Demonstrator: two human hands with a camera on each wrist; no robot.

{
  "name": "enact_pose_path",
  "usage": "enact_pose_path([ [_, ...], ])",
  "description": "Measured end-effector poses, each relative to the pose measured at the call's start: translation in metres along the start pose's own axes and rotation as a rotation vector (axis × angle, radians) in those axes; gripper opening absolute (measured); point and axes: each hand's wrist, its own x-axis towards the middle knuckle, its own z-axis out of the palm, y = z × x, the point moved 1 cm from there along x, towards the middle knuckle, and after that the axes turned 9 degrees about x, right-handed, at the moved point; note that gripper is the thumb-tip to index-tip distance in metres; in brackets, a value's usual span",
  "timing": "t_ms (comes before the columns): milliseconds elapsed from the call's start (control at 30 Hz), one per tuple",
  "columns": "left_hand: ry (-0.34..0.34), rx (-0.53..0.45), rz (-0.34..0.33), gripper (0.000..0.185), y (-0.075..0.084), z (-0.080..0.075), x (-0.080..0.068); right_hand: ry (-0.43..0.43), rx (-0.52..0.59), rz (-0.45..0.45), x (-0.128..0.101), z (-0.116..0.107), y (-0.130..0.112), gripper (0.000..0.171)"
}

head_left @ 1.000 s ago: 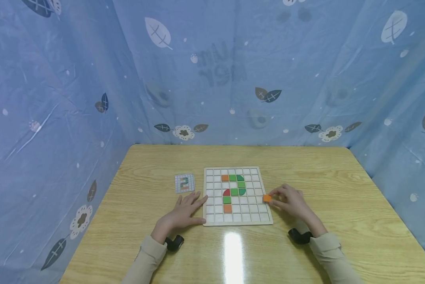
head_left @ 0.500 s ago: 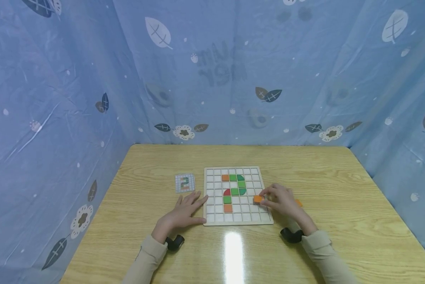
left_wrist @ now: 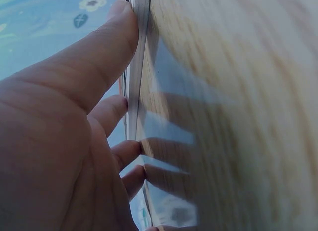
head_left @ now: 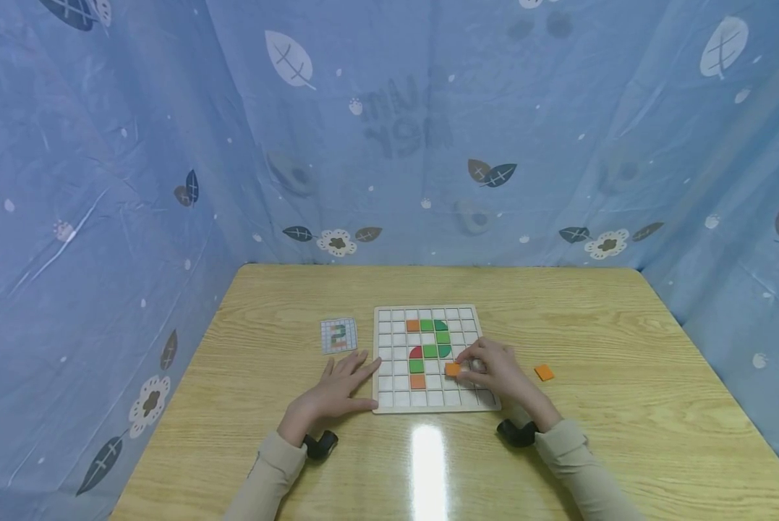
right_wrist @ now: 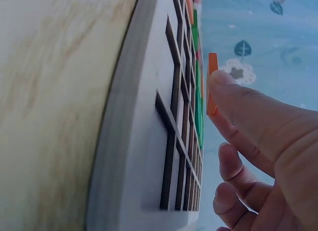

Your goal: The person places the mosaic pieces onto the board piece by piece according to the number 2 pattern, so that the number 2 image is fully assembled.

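Between thumb and index finger my right hand (head_left: pixel 498 370) pinches an orange square tile (head_left: pixel 453 370). In the right wrist view this orange tile (right_wrist: pixel 212 84) is held edge-on, apart from the board's surface. Below it lies a white grid board (head_left: pixel 385 399), its cells partly filled with orange, green and red tiles that curve round like a 2. My left hand (head_left: pixel 333 391) lies with fingers spread, thumb and index fingertip at the board's left edge. The left wrist view shows the thumb (left_wrist: pixel 94 57) against that edge (left_wrist: pixel 141 37).
A small pattern card (head_left: pixel 338 336) with a coloured 2 lies left of the board. One loose orange tile (head_left: pixel 544 373) rests on the wooden table (head_left: pixel 597 325) to the right. Blue patterned curtains (head_left: pixel 389 145) stand behind and at both sides.
My right hand has moved left over the board with the orange tile, from its right edge towards the middle. The loose orange tile on the table has come into sight. My left hand stays put.
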Motion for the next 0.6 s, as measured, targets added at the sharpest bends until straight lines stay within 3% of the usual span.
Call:
enact_pose_path([
  [600, 0.001, -0.005, 0.000, 0.076, 0.001, -0.001, 0.000, -0.051, -0.005, -0.033, 0.008, 0.013, -0.013, 0.024],
])
